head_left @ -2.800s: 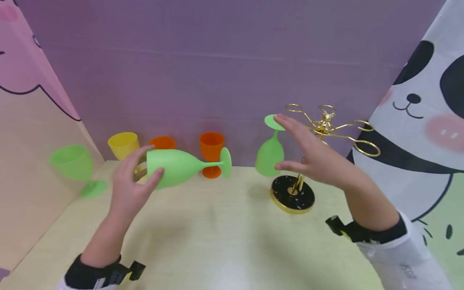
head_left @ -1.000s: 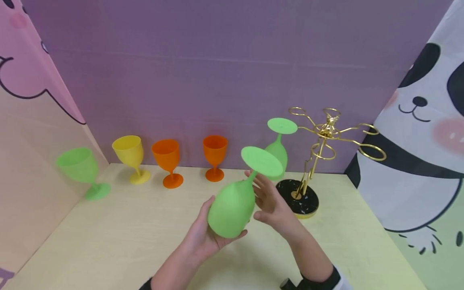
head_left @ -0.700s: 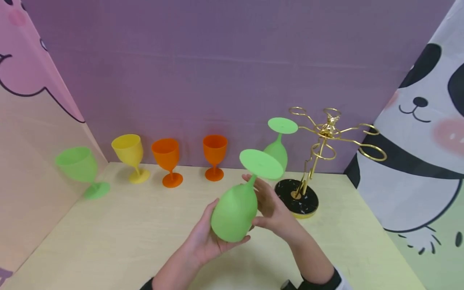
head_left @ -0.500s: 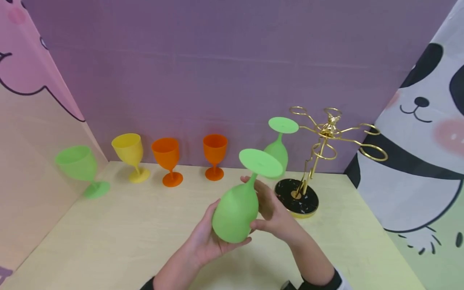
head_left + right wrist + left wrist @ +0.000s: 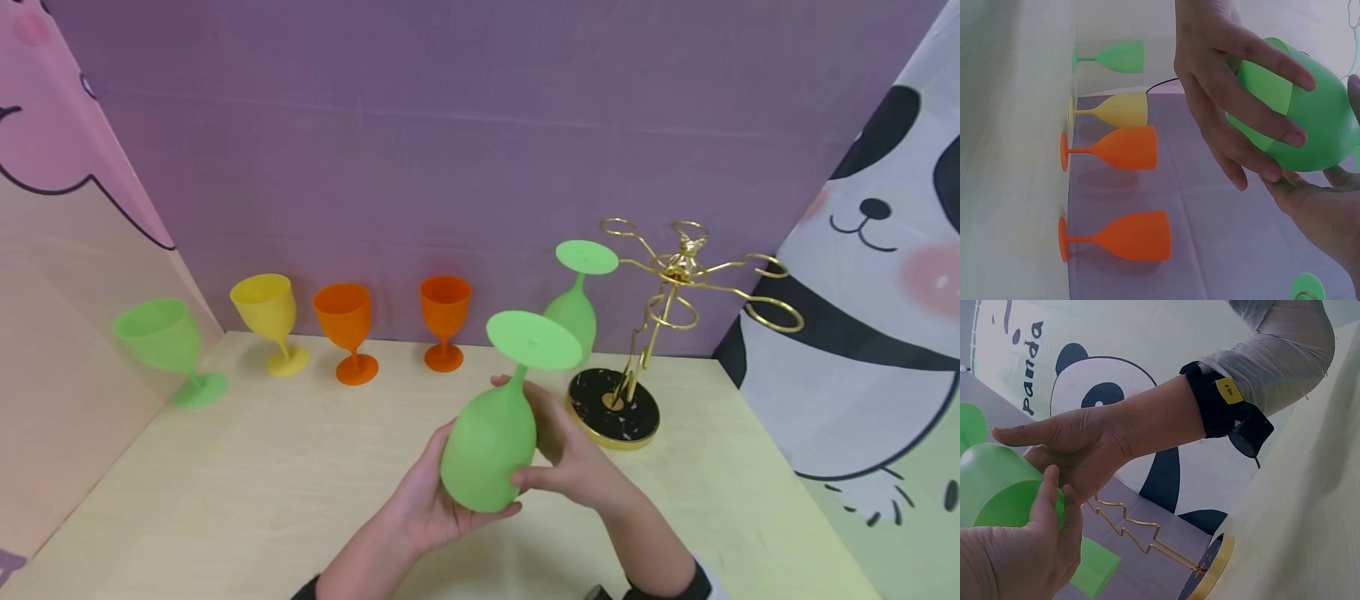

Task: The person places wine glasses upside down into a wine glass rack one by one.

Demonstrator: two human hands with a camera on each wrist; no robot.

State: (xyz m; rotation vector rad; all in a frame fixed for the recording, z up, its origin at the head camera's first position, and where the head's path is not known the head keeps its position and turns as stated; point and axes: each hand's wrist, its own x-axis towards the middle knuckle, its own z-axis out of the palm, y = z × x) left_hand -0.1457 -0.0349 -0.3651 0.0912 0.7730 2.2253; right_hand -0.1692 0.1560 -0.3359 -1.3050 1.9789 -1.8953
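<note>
Now that my right hand (image 5: pixel 576 467) has joined my left hand (image 5: pixel 426 500), fingers of both curled round the upturned green goblet (image 5: pixel 487 446), our hold looks steadier aloft, short of the worktop's (image 5: pixel 300 475) back edge.

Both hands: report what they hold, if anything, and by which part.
An inverted green goblet, held by its bowl: the left hand grips it near the rim, and the right hand curls round the bowl's other side.

Free room lies in front of the yellow goblet (image 5: pixel 264 305); the gold rack (image 5: pixel 681 268) obstructs the right.
</note>
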